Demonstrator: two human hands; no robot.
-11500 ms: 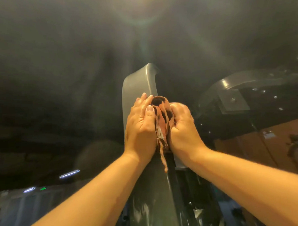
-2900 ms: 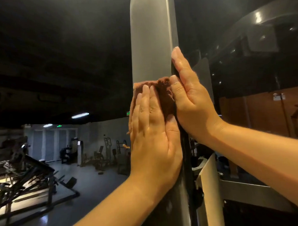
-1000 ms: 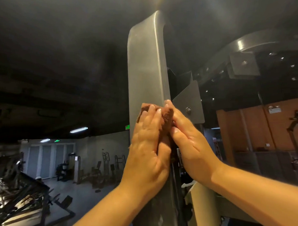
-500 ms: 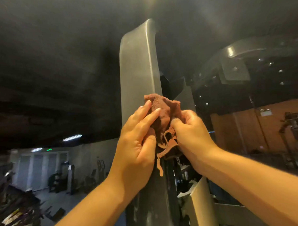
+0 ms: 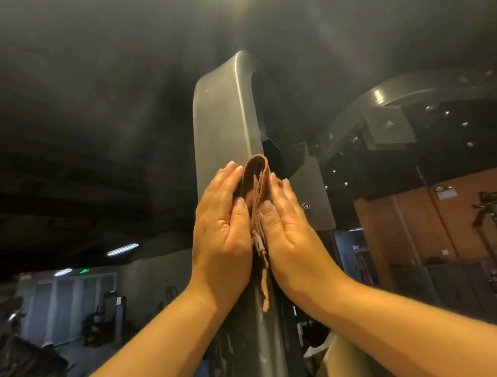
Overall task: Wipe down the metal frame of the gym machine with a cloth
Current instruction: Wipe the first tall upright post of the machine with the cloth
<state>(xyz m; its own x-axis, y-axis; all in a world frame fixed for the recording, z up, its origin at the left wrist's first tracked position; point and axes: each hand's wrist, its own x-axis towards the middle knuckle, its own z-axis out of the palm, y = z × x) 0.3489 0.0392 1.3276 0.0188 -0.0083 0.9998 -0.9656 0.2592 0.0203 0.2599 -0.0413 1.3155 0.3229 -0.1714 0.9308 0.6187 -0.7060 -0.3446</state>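
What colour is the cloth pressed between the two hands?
The cloth is reddish brown, clearest in the head view.

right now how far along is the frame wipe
Midway, likely. In hand: left hand and right hand press the folded cloth between flat palms at the right edge of the post. Done: cannot tell, no clearly cleaned patch shows. Left: the post's curved top above the cloth, the streaky stretch below the wrists, plus the bracket and curved arm alongside.
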